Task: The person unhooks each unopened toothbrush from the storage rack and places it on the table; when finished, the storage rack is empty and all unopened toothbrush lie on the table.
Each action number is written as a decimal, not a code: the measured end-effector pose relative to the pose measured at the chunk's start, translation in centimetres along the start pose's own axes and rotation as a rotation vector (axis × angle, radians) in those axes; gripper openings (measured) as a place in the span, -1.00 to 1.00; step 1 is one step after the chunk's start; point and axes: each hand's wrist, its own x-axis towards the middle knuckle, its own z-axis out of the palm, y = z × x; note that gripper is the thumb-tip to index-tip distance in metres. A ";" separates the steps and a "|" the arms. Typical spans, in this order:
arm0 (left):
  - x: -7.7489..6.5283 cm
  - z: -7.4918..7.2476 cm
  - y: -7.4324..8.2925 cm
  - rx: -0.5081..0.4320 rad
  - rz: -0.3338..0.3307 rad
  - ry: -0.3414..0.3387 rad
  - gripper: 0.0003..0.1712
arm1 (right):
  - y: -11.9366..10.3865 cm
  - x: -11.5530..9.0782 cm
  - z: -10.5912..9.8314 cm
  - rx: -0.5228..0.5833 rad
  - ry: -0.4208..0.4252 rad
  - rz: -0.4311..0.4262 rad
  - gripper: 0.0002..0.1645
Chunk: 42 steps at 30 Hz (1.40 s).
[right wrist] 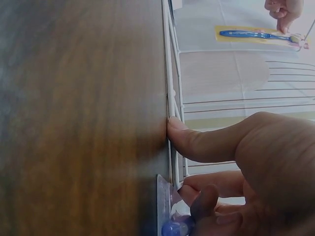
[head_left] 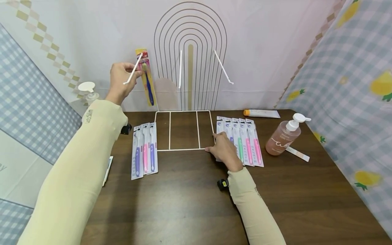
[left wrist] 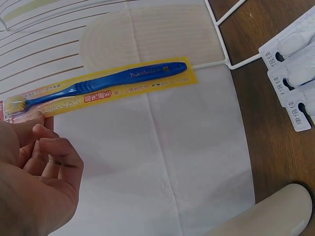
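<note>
My left hand (head_left: 120, 79) pinches the edge of a yellow toothbrush pack (head_left: 150, 89) by its upper half. Inside is a blue toothbrush (left wrist: 108, 81), bristles toward the pack's red top. That top overlaps the rear end of the left prong (head_left: 133, 68) on a white wire display rack (head_left: 183, 149). In the left wrist view, the left thumb and index finger meet at the pack's edge. Down on the table, my right hand (head_left: 225, 149) grips the right front corner of the rack's base, its thumb (right wrist: 189, 140) against the front wire. Its palm partly covers nearby packs.
Toothbrush packs lie left (head_left: 145, 149) and right (head_left: 245, 143) of the rack's base. A middle prong (head_left: 180, 69) and right prong (head_left: 223, 66) jut forward. Farther right are a toothpaste tube (head_left: 263, 113) and a pink pump bottle (head_left: 281, 137); another pump bottle (head_left: 87, 87) stands left.
</note>
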 end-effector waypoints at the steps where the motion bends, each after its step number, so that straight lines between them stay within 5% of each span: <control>1: 0.0 0.0 0.0 -0.007 0.002 -0.003 -0.71 | 0.0 0.0 0.0 -0.006 -0.001 0.000 0.07; 14: -0.7 0.4 0.3 -0.219 -0.033 -0.066 -0.92 | -0.2 0.5 0.1 -0.021 -0.028 0.005 0.08; 23: -1.2 0.7 0.5 -0.213 -0.043 -0.120 -0.89 | 0.2 0.9 0.1 -0.024 -0.031 -0.002 0.08; 33: -2.6 0.1 -2.5 -0.202 -0.126 -0.158 -0.81 | -0.6 0.8 -0.3 0.001 -0.048 0.010 0.09; 42: -4.8 -1.9 -6.3 -0.105 -0.292 -0.229 -0.63 | -0.7 1.1 -0.3 -0.023 -0.064 0.018 0.11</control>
